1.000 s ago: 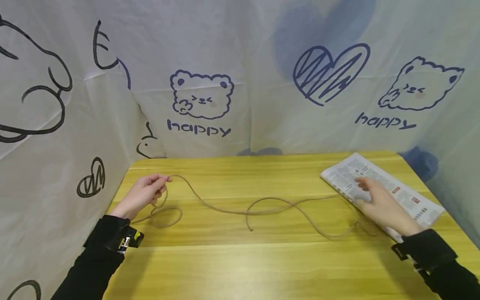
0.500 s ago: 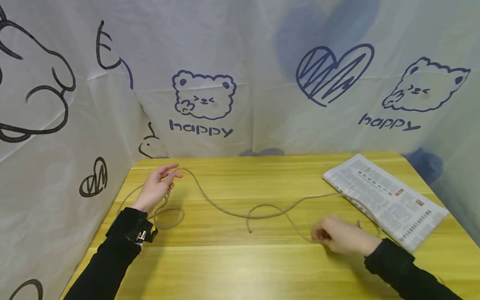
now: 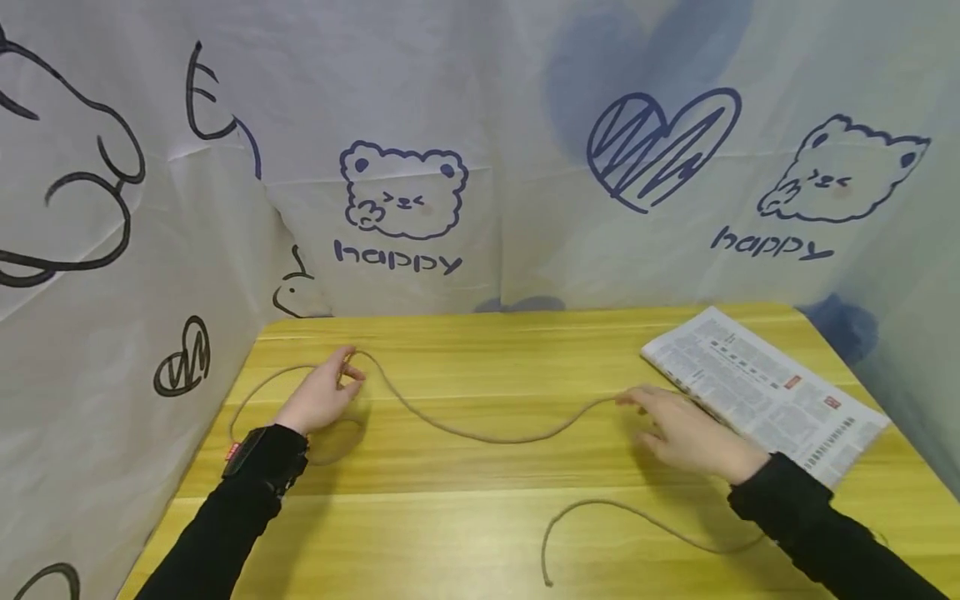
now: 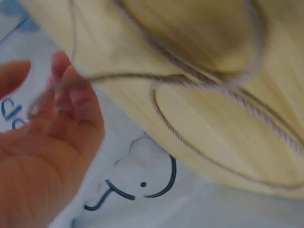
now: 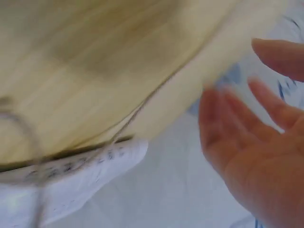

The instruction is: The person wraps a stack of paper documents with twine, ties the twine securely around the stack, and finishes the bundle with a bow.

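Note:
A thin tan rope [image 3: 480, 437] runs in a shallow curve across the yellow wooden table between my two hands. My left hand [image 3: 318, 396] is at the table's left side, fingers loosely extended. In the left wrist view the rope [image 4: 133, 76] crosses the fingers, and the thumb stands apart from them. My right hand [image 3: 686, 433] hovers just left of the folded newspaper [image 3: 772, 387], its fingers extended by the rope. In the right wrist view no rope shows between thumb and fingers, and the fingers are blurred. One loose rope end lies at the table's front.
The yellow table [image 3: 420, 533] is enclosed by pale cloth [image 3: 525, 108] with drawn bears, hearts and letters. Another loop of rope [image 3: 251, 396] lies behind the left wrist, where a small red tag [image 3: 232, 451] shows.
My left hand's pinch on the rope has loosened. The right hand left the newspaper, handled the rope near the table's front, then rose. The loose rope end moved from mid-table toward the front.

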